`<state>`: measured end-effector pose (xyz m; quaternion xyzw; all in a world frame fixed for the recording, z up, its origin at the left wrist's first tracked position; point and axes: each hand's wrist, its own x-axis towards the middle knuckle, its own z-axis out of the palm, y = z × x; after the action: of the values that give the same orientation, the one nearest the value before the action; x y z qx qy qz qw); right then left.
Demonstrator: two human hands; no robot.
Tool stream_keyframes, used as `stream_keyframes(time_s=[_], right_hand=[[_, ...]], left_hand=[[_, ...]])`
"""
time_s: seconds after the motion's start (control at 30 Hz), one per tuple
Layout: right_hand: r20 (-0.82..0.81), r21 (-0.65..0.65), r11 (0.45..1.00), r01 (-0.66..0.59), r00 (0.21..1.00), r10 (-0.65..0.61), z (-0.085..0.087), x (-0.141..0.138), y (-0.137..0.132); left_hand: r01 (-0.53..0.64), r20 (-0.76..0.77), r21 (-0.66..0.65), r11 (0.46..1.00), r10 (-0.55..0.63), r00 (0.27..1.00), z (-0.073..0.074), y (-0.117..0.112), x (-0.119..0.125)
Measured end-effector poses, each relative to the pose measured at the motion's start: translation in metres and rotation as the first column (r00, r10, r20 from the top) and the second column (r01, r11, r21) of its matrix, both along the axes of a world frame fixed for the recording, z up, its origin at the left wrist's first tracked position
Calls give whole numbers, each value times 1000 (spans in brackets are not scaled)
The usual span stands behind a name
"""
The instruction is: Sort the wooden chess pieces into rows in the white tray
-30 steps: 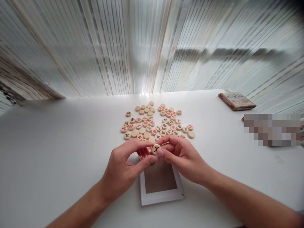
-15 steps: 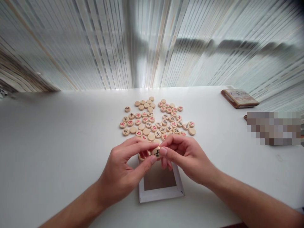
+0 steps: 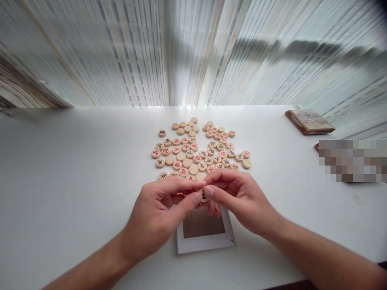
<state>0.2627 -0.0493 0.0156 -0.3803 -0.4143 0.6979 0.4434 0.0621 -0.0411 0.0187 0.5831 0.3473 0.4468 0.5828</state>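
A round wooden chess piece (image 3: 203, 195) with a black character is pinched between the fingertips of both hands. My left hand (image 3: 160, 215) grips it with thumb and forefinger from the left. From the right, my right hand (image 3: 238, 201) pinches the same piece. Both hands hover over an open white box (image 3: 205, 242) with a brown bottom. Just beyond my fingers, several more wooden pieces (image 3: 199, 149) with red or black characters lie spread on the white table (image 3: 75, 181).
A brown box lid (image 3: 308, 121) lies at the table's far right. A blurred patch (image 3: 352, 160) sits near the right edge. Striped curtains (image 3: 193, 52) hang behind the table's far edge.
Both hands stayed together around the piece, which has turned and is now more hidden by my fingertips. The camera has tilted, so the table contents sit slightly higher in view.
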Motion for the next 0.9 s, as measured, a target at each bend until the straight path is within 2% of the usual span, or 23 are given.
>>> stream_keyframes(time_s=[0.13,0.27,0.43,0.67,0.9], right_hand=[[-13,13,1000,-25,1000,26,-2,1,2],[-27,0,998,-56,998,56,-4,2,2],[-63,-45,994,-97,994,94,-2,3,2],[-20,-114,988,-104,995,103,-1,3,1],[54,-150,988,-43,997,52,1,1,0]], left_hand=[[54,54,-64,996,-51,997,2,0,1],[34,55,-35,999,-32,998,1,2,0],[-46,-20,87,995,48,999,-3,3,-3],[-17,-130,359,933,68,989,-7,2,-7],[31,-253,427,904,86,964,-5,-3,-4]])
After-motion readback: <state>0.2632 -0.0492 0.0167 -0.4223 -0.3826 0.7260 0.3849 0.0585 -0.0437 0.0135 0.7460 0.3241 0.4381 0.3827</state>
